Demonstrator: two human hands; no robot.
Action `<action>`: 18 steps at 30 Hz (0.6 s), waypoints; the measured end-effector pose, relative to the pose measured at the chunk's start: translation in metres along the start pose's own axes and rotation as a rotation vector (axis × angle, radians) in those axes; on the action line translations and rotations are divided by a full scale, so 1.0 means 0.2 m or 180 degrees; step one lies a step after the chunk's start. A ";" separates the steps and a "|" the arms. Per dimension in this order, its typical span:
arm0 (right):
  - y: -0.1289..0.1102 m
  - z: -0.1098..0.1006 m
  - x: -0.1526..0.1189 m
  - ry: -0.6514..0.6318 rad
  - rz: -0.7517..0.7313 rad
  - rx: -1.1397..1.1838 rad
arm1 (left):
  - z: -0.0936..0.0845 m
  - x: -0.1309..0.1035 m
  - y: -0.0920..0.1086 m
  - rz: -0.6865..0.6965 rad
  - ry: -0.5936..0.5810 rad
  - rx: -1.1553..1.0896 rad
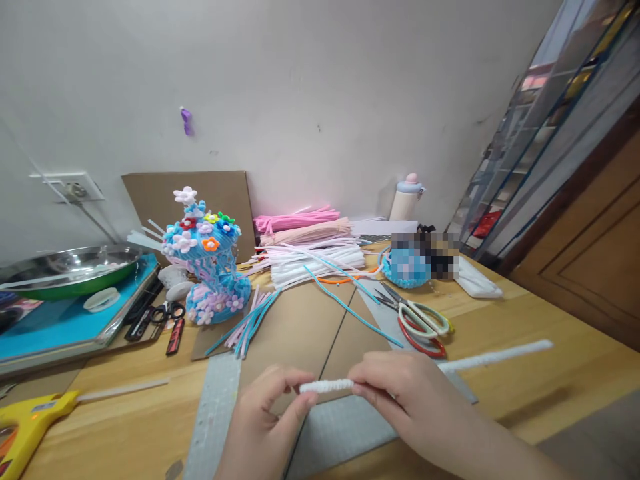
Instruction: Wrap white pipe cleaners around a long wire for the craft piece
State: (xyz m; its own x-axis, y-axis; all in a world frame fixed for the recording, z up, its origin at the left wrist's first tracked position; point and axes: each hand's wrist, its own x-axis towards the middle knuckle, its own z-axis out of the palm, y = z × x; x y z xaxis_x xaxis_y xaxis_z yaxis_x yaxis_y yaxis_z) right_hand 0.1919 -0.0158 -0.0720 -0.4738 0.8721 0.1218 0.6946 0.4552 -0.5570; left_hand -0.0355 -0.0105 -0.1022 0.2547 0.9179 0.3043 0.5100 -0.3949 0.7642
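Observation:
A short, thick white fuzzy strip (327,386) is stretched level between my two hands. My left hand (273,417) pinches its left end between thumb and fingers. The right end is pinched in my right hand (400,393). From behind my right hand a long white fuzzy stem (500,357) sticks out to the right; whether it joins the strip is hidden. Below the hands lie brown cardboard (285,333) and a grey mat (213,400).
A blue flowered ornament (205,247) stands at left, near small black scissors (167,312). Pipe cleaner bundles (320,263) lie at the back. Larger scissors (420,320) rest at right, by a blue fuzzy piece (407,268). A yellow glue gun (35,423) lies front left.

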 end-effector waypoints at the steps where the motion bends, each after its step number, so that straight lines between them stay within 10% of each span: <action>1: 0.00 0.00 -0.01 0.0033 -0.0055 -0.0045 | 0.00 0.00 0.00 0.0147 -0.0024 0.0026; 9: -0.02 0.04 -0.03 0.0187 -0.0371 -0.0372 | 0.04 0.01 0.02 0.0733 -0.0069 0.0147; 18: -0.02 0.08 -0.04 0.0308 -0.0559 -0.0661 | 0.05 -0.03 0.03 0.0406 -0.0252 0.0193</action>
State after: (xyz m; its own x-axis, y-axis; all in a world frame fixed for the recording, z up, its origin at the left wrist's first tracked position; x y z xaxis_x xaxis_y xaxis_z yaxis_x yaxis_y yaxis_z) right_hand 0.1846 -0.0285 -0.0836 -0.5498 0.7852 0.2851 0.7072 0.6191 -0.3415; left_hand -0.0265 -0.0187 -0.1049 0.3833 0.8551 0.3490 0.5176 -0.5118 0.6857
